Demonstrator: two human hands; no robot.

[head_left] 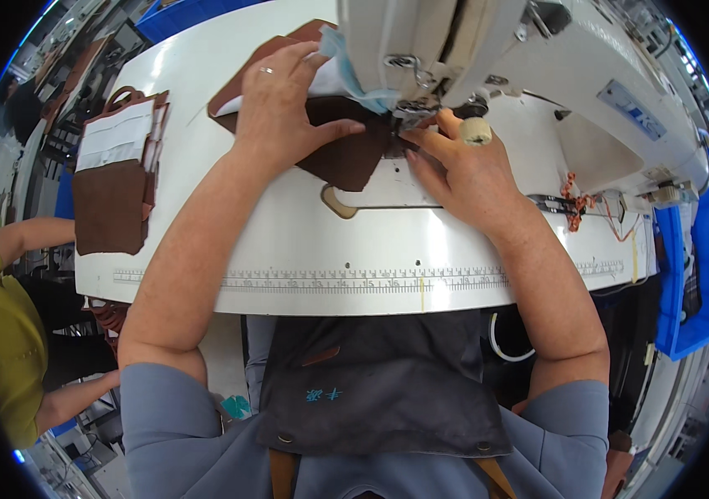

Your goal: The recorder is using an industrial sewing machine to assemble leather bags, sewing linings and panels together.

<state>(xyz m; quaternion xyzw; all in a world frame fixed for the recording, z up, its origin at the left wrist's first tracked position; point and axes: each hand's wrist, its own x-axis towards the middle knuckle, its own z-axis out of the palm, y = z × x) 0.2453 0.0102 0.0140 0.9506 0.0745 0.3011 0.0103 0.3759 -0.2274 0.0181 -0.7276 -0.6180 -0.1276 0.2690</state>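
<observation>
A brown fabric piece (346, 160) with a white lining lies folded under the head of a white sewing machine (421, 50). My left hand (282, 104), wearing a ring, rests on it with the fingers spread and the thumb stretched toward the needle area. At the fabric's right edge, close by the presser foot (396, 133), the thumb and forefinger of my right hand (462, 170) come together on the cloth; the other fingertips are partly hidden behind the machine. Light blue thin material (354, 75) hangs between my left hand and the machine head.
On the left of the white table (288, 241) lies a stack of brown and white fabric pieces (111, 187). A ruler strip (371, 281) runs along the front edge. Orange thread (572, 204) tangles around tweezers at right. Blue bins (687, 274) stand beyond; another person's arm (34, 237) is at left.
</observation>
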